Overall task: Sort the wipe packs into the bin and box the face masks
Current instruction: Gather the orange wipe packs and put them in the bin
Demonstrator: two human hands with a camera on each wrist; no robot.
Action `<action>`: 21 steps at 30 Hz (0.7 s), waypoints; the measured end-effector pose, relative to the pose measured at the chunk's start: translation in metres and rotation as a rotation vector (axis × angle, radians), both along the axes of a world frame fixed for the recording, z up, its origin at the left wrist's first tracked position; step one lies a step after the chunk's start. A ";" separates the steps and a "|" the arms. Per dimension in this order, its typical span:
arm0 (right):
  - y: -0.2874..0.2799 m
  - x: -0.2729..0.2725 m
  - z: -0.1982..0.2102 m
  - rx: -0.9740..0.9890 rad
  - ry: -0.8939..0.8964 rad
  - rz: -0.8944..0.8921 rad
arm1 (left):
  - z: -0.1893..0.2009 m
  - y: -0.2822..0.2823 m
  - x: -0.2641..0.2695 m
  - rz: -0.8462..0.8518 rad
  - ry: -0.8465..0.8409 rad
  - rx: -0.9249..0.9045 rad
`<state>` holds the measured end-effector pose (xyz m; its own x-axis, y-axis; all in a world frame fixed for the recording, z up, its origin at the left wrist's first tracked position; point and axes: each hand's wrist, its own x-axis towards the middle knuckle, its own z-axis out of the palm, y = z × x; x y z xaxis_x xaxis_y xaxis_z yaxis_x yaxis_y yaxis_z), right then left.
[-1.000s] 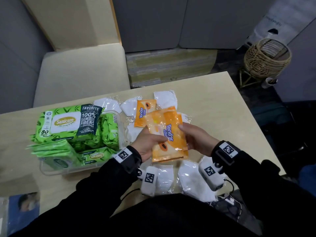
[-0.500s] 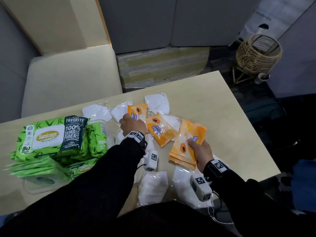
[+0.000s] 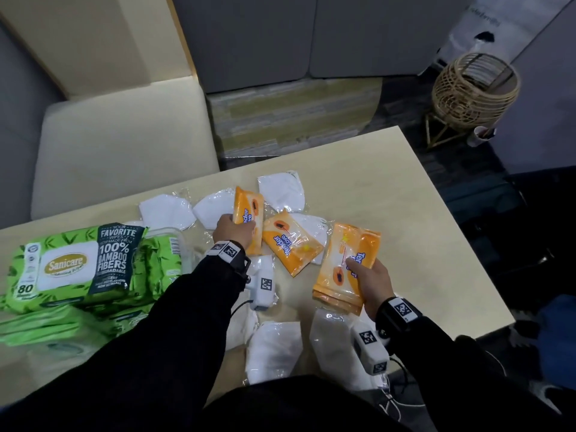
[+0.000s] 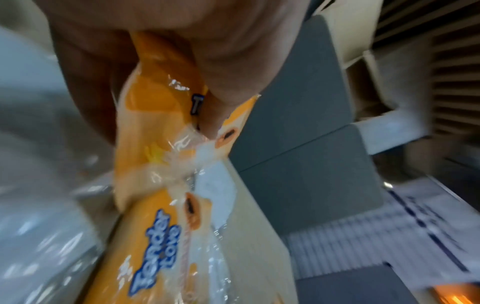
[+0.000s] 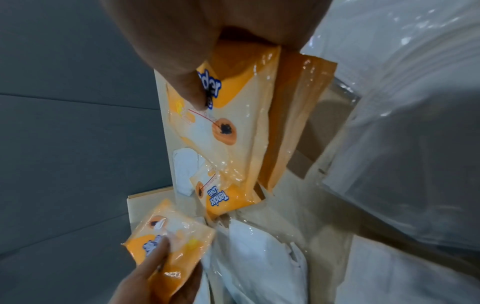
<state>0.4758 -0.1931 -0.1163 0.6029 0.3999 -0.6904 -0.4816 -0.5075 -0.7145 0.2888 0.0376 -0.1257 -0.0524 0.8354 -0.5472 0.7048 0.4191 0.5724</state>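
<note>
Gripping a far orange Tender Love wipe pack [image 3: 248,219], the left hand [image 3: 233,229] has its thumb pressed on the printed face and its fingers curled under the near end, as the left wrist view shows. A middle Tender Love pack [image 3: 290,244] lies flat on the table [image 3: 414,219]; taking it as the landmark, the held pack is just left of it and the right hand [image 3: 369,280] is to its right and nearer the person. That hand pinches a stack of orange wipe packs [image 3: 344,269], thumb on top, fingers beneath. White face masks [image 3: 282,194] in clear wrappers surround the middle pack. Well left of it, green Sanicare wipe packs [image 3: 71,263] fill a clear bin [image 3: 174,236].
</note>
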 end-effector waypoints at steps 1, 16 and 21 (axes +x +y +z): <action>0.004 0.001 0.002 0.002 -0.002 0.019 | 0.012 -0.002 -0.001 -0.033 -0.053 0.042; 0.053 -0.002 0.039 0.226 0.221 0.440 | 0.131 -0.002 -0.002 -0.468 -0.530 0.030; 0.055 -0.025 0.040 0.251 0.181 0.439 | 0.093 -0.037 0.006 -0.493 -0.344 0.089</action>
<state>0.4511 -0.1385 -0.0759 0.2220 0.7539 -0.6183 -0.3894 -0.5128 -0.7651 0.2943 0.0004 -0.0332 0.5197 0.7598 -0.3907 0.5720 0.0304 0.8197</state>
